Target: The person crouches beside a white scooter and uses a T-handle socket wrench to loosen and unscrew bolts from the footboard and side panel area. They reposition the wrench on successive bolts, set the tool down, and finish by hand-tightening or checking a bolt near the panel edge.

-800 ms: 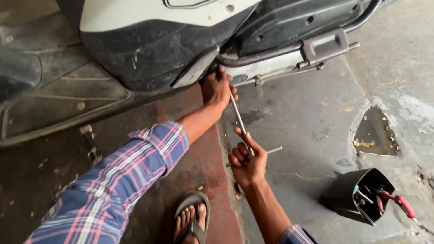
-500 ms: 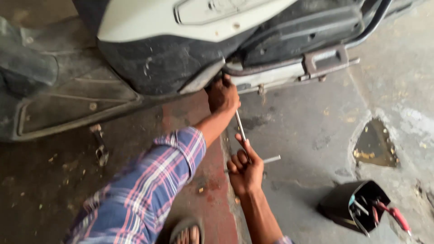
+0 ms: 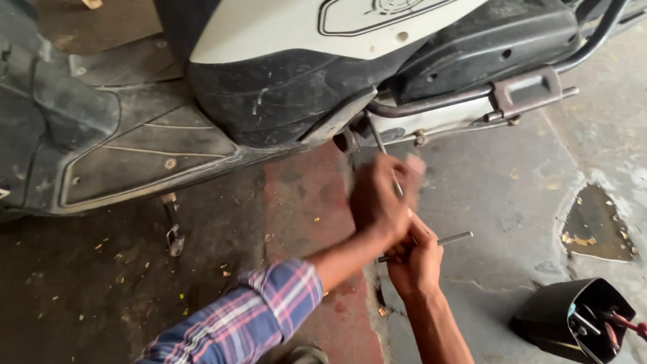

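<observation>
A scooter [image 3: 283,81] with a white and black body stands over a concrete floor. A long metal T-handle wrench [image 3: 394,182] runs from under the scooter's body down toward me. My left hand [image 3: 381,199], blurred, is wrapped around the shaft midway. My right hand [image 3: 418,259] grips the lower end, where the cross handle [image 3: 453,238] sticks out to the right. The wrench tip sits near a dark fitting [image 3: 347,141] under the scooter's body.
A black container [image 3: 573,323] holding red-handled tools lies on its side at the lower right. A broken patch in the concrete [image 3: 596,226] is at the right. The scooter's footboard [image 3: 135,155] and a side stand [image 3: 172,226] are at the left.
My left hand slid down the shaft, away from the scooter's underside, toward my right hand. The view shifted closer to the scooter.
</observation>
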